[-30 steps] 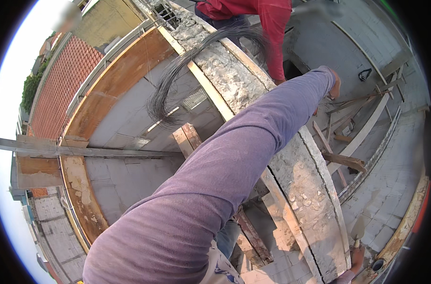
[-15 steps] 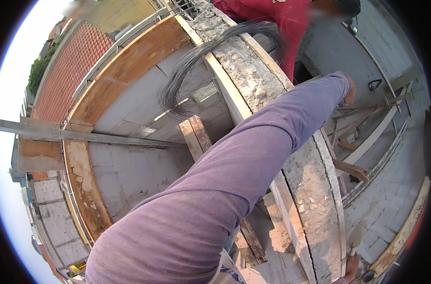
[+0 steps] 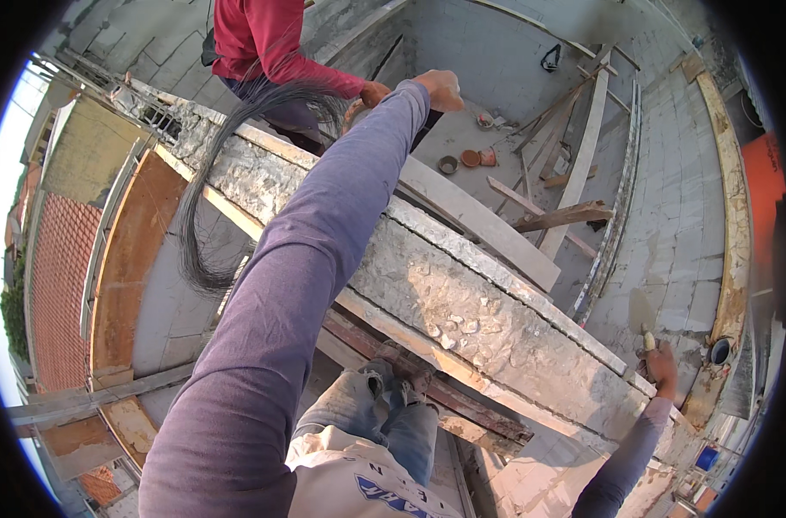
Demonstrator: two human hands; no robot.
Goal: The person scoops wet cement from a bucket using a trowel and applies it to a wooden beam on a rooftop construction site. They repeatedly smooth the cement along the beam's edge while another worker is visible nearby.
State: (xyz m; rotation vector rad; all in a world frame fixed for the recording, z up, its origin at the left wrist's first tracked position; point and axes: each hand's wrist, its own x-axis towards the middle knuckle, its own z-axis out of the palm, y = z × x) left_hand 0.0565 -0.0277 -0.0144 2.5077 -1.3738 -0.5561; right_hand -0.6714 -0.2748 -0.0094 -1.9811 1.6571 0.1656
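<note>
At four o'clock my right hand (image 3: 663, 369) is wrapped round the handle (image 3: 649, 340) of the trowel (image 3: 641, 307), which should be light and stiff and best held there, while at twelve o'clock I can't see whether my left hand's (image 3: 442, 90) fingers hold anything.

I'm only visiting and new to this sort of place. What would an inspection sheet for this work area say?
Surface: rough concrete beam with pale chips on top.
Job's things: trowel, blade pointing away from the person.
Clutter: wooden planks and small round containers beyond the beam.
Hands: right hand closed round the trowel's handle; left hand at the end of an outstretched arm, grip unclear.
Cables: no power cable made out; bundle of thin dark wire arches across the beam.
Surroundings: co-worker in red; red tiled roof.
</note>
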